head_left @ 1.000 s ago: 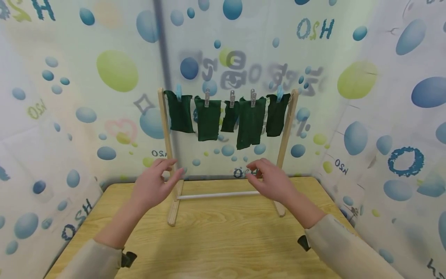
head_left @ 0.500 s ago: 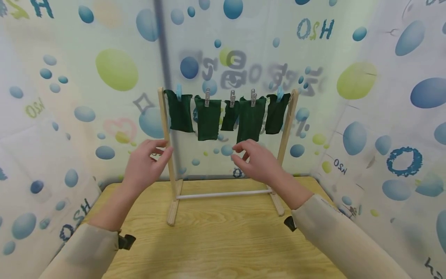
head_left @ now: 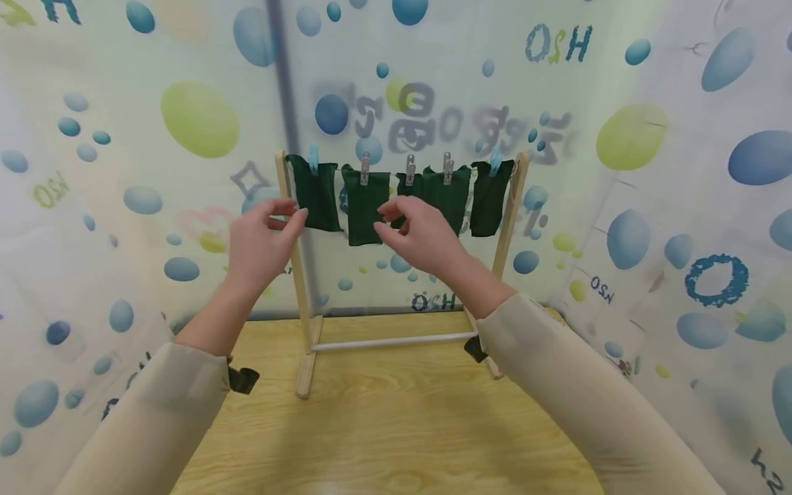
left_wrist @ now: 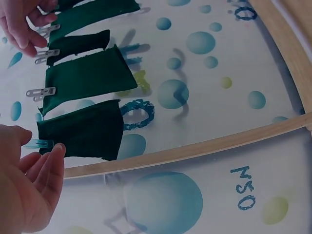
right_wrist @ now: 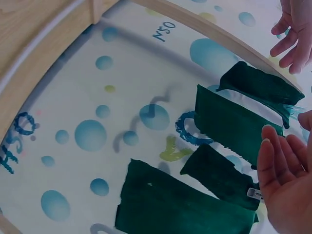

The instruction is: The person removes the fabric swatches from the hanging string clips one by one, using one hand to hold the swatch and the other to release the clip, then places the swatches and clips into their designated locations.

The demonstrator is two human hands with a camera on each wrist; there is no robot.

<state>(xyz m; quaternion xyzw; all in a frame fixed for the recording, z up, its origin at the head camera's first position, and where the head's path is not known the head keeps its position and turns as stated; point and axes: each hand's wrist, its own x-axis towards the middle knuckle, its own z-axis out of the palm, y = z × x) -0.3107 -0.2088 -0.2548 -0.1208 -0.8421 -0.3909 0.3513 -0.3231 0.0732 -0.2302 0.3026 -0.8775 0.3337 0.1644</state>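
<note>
Left hand (head_left: 260, 239) and right hand (head_left: 422, 234) were raised toward 12 o'clock, fingers (left_wrist: 54, 161) parted, nothing gripped; five cloths (head_left: 366, 210) still pegged.

A booth-like enclosure (head_left: 204, 41) — bubble-patterned curtains (head_left: 656, 199) on three sides, wood-grain tabletop (head_left: 396, 430) between.

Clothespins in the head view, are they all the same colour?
No, the outer clothespins are light blue, while the three middle clothespins are grey.

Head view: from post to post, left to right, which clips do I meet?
Left post, left blue clip, left gray clip, middle gray clip, right gray clip, right blue clip, right post.
</note>
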